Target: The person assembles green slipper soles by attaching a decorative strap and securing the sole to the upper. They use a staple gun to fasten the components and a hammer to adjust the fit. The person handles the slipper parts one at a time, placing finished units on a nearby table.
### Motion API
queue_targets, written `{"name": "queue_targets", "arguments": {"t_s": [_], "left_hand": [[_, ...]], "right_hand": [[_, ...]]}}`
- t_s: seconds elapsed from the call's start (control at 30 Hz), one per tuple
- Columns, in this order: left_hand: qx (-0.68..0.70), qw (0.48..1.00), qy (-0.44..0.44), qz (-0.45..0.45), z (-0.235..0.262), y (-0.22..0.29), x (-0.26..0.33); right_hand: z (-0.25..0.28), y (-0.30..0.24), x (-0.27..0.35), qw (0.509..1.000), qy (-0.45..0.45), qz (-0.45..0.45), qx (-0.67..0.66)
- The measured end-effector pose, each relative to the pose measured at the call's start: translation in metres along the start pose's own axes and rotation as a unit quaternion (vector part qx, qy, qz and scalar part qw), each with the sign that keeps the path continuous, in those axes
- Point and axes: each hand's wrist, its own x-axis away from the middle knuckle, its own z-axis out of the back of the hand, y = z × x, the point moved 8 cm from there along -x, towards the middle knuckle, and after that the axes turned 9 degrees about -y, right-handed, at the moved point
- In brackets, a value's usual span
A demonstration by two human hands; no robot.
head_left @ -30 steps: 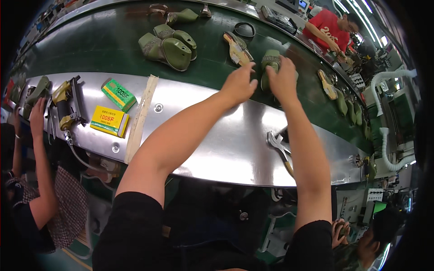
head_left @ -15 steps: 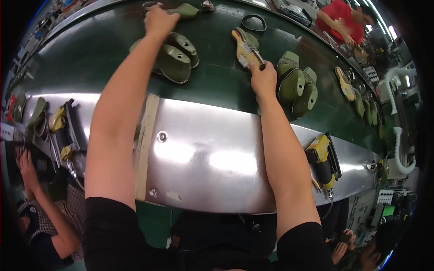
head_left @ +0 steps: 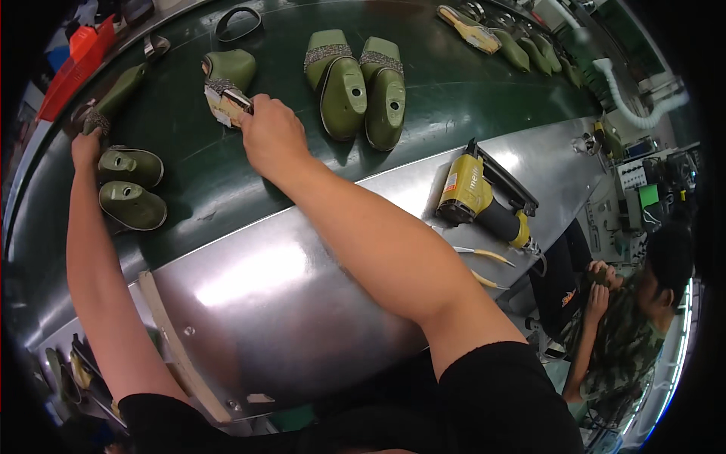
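Observation:
At the far left, my left hand (head_left: 86, 150) is closed at the strap end of a green shoe last (head_left: 119, 98) with a glittery strap (head_left: 95, 120); its fingertips are partly hidden. Just below that hand lies a pair of green lasts (head_left: 133, 203) with holes in their tops. My right hand (head_left: 276, 138) grips the near end of another green shoe last (head_left: 231, 69), lying on its side. This one has a glittery strap and a tan sole turned toward me. To the right of my right hand, two green lasts (head_left: 342, 94) with glittery straps stand side by side.
A black ring-shaped band (head_left: 239, 24) lies beyond my right hand. On the metal ledge (head_left: 249, 303) rest a yellow-and-black nail gun (head_left: 475, 188) and yellow-handled pliers (head_left: 484, 256). More lasts (head_left: 522, 51) line the far right. A red basket (head_left: 76, 68) stands far left; a person (head_left: 628, 325) sits at right.
The view has swung to the right, so the bench and both arms appear further left. Each hand remains at the same shoe last as before.

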Motion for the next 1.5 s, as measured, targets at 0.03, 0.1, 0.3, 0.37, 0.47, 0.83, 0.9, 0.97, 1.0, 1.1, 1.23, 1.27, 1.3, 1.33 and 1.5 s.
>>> {"name": "queue_targets", "arguments": {"t_s": [0.03,0.1,0.3,0.37,0.47,0.83,0.9,0.97,1.0,1.1,1.23,1.27,1.3,1.33,1.5], "left_hand": [[0.07,0.998,0.011,0.0,0.004,0.001,0.007],[0.239,0.97,0.05,-0.008,0.047,-0.022,0.019],[0.446,0.885,0.134,0.019,0.107,0.028,0.077],[0.611,0.786,0.095,-0.011,0.085,0.077,0.102],[0.734,0.669,0.052,-0.103,0.101,0.111,0.135],[0.87,0.122,-0.422,-0.223,0.046,0.264,0.264],[0.87,0.106,-0.43,-0.217,0.04,0.265,0.283],[0.872,0.114,-0.424,-0.217,0.034,0.259,0.298],[0.863,0.151,-0.43,-0.218,0.032,0.257,0.305],[0.815,0.37,-0.393,-0.21,0.021,0.25,0.341],[0.575,0.784,-0.235,-0.005,0.012,0.225,0.406],[0.504,0.834,-0.223,-0.019,0.006,0.222,0.416],[0.498,0.837,-0.224,-0.029,0.0,0.219,0.417],[0.499,0.836,-0.222,-0.044,0.0,0.224,0.419],[0.526,0.813,-0.233,-0.087,-0.007,0.24,0.424]], "right_hand": [[0.002,0.005,0.0,1.0,0.002,-0.003,0.004],[-0.004,-0.011,-0.005,0.999,-0.021,0.026,0.016],[-0.006,-0.013,-0.004,0.999,-0.028,0.038,-0.004],[0.001,-0.003,-0.004,0.999,-0.04,0.002,0.009],[0.005,-0.017,0.003,0.998,0.011,0.058,-0.006],[-0.005,-0.022,0.006,0.992,-0.033,0.103,-0.065],[-0.008,-0.021,0.005,0.99,-0.06,0.101,-0.079],[-0.01,-0.016,-0.003,0.99,-0.063,0.098,-0.076],[-0.013,-0.014,-0.005,0.992,-0.053,0.094,-0.067],[-0.017,-0.003,-0.007,0.995,-0.054,0.068,-0.059],[-0.015,-0.006,-0.009,0.992,-0.069,0.061,-0.083],[-0.016,-0.011,-0.007,0.991,-0.079,0.064,-0.083],[-0.016,-0.015,-0.004,0.99,-0.09,0.067,-0.084],[-0.015,-0.018,-0.004,0.989,-0.098,0.071,-0.082],[-0.016,-0.015,-0.003,0.989,-0.064,0.104,-0.085]]}}
